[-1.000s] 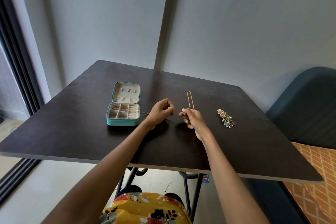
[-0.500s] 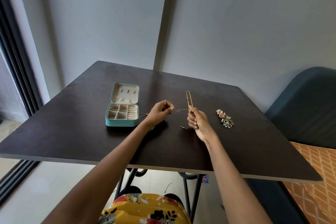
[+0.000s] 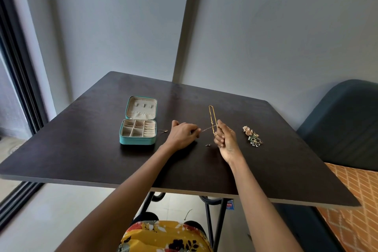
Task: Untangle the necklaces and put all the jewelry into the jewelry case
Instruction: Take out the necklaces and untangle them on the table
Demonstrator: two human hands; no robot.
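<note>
Gold chain lies doubled on the dark table, long axis running 12 to 6 o'clock, its near end at my right hand. A thin silver chain is stretched taut between my two hands, axis roughly 9 to 3 o'clock, crossing the gold one close beside my right fingertips.

Grip state: left hand has fingers curled, pinching the silver chain at its 9 o'clock end. Right hand is raised off the table, fingers curled, pinching at the crossing point; I cannot tell whether it holds only the silver strand or both strands.

A small loose end or pendant rests on the table at 6 o'clock from the crossing. Another small piece lies between my left hand and the teal jewelry case. The case sits lid up at 9 o'clock from my left hand. Earrings are heaped at 3 o'clock from my right hand.

Judgement: the crossing is nearer the right hand, so that hand should work the strands apart there while the left keeps tension. The left is nearer the case for stowing
</note>
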